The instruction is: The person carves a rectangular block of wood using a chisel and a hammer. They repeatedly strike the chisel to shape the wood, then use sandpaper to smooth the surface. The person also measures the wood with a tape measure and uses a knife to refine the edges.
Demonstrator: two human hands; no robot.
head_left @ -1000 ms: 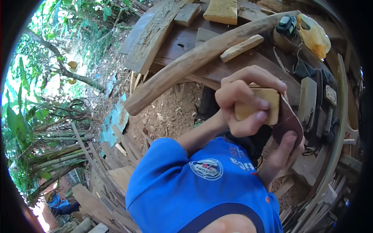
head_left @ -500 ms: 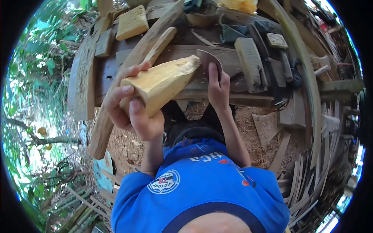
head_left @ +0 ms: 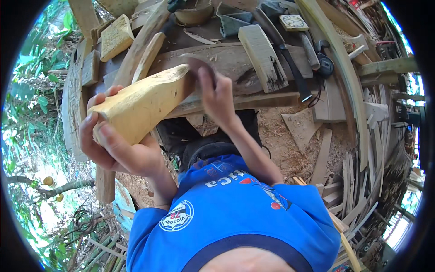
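Note:
My left hand (head_left: 136, 156) grips the wide end of a pale yellow tapered wood block (head_left: 142, 99), fingers along its far side and thumb on the near end. The block is held up in front of the bench, its narrow rounded tip pointing right and away. My right hand (head_left: 219, 97) is closed on a thin metal scraper (head_left: 199, 67) with a curved edge, blurred by motion. The scraper lies at the block's narrow tip; whether its edge touches the wood I cannot tell.
On the wooden bench (head_left: 217, 56) lie a squared wood block (head_left: 260, 54), a long dark-handled tool (head_left: 292, 68), a black round object (head_left: 325, 64) and a wooden bowl (head_left: 194, 16). A long beam (head_left: 147, 36) crosses at left. Shavings (head_left: 283, 145) cover the ground.
The view has shifted, with bench items now further left. Both hands and the wood block appear further left too. The scraper remains by the block's narrow tip.

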